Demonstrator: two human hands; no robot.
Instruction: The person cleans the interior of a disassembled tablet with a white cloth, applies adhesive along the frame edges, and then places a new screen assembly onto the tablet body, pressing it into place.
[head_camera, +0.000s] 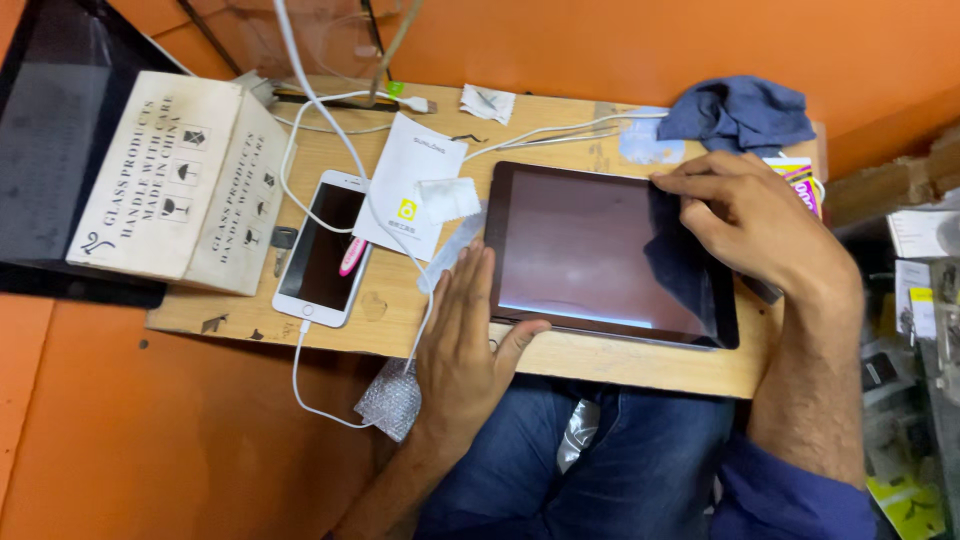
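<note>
A black tablet (590, 250) with a dark screen lies on a small wooden board (640, 365) across my lap. My left hand (465, 340) rests flat against the tablet's left edge, fingers together and straight, thumb along its lower edge. My right hand (750, 225) presses a dark blue cloth (680, 265) onto the right part of the screen, fingers curled over the top right corner.
A white phone (322, 250) with a pink item on it lies left of the tablet, plugged into a white cable (300, 375). A cardboard box (175, 185), a white packet (410, 185), wipes, a blue rag (740, 110) and bubble wrap (390, 400) lie around.
</note>
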